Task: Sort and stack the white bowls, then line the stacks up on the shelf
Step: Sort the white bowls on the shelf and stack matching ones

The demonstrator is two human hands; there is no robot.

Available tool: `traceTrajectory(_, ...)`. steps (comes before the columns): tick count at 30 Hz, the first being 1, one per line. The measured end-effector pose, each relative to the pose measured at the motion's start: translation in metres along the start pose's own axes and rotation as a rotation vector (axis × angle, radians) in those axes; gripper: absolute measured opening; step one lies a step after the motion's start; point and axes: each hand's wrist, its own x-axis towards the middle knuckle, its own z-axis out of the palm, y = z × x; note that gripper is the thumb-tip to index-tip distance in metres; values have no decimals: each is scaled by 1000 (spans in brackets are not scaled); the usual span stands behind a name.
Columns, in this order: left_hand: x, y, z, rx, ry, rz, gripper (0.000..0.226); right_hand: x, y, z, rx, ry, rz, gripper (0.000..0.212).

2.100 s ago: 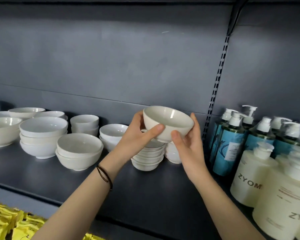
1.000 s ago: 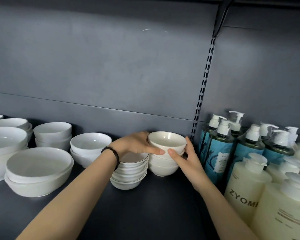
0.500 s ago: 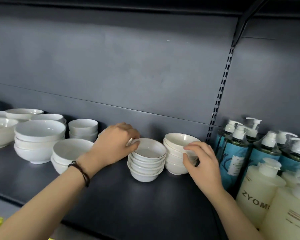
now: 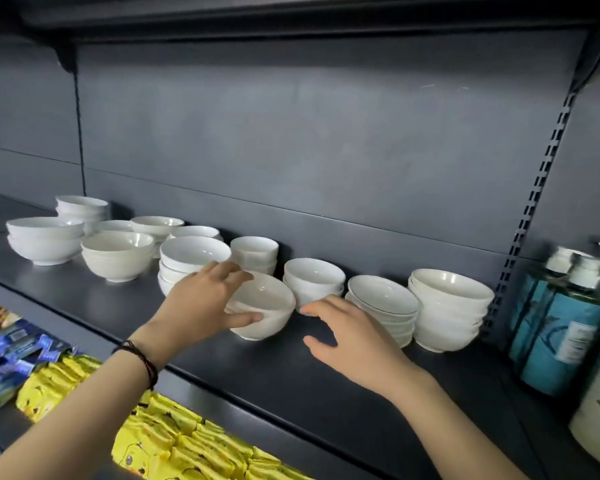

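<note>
On the shelf [image 4: 291, 375], the far left held several bowl stacks [image 4: 45, 239], none of them touched, with blue packets [image 4: 4, 344] and yellow packets [image 4: 174, 441] on the level below. Further in, the left hand [image 4: 201, 299] had come off the dish stack it was steadying half a second ago and now gripped the front bowl [image 4: 262, 306], fingers curled over the near rim and thumb pressed to its outer wall. That bowl stood forward of the row, apart from the wall, its base apparently on the shelf, though whether it had begun to tip could not be told. Just behind it sat a mid stack [image 4: 314, 280]. The right hand [image 4: 347, 327] had left the end stack and hovered low over the shelf, fingers spread wide and holding nothing, its fingertips close to the mid stack; contact could not be made out. Right of it stood the dish stack [image 4: 383, 303], shallow with a dark rim line, and then the end stack [image 4: 451, 303], which had taken a bowl about a second ago and now stood unheld beside the bottles [image 4: 561, 323]. This shift suggested the end stack was judged settled, and that the front bowl was the next piece to be matched to a stack and brought into line.
</note>
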Motion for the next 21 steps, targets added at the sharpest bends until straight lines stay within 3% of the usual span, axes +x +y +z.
traceTrajectory(3,-3,-8,9,-93,15,-18,93,17,-13,19,15,1,43,46)
traceTrajectory(6,-2,-19,18,-400,-80,-118,99,32,-21,36,95,19,117,55)
traceTrajectory(9,-1,-24,25,-811,-186,-160,74,46,-25,51,235,55,241,65)
traceTrajectory(11,0,-25,30,-990,-189,-156,72,53,-24,59,328,67,294,71)
traceTrajectory(18,11,-36,54,-1223,-196,-102,74,61,-20,81,702,121,435,77)
traceTrajectory(21,9,-33,62,-1258,-160,-147,79,61,-20,85,786,195,472,50)
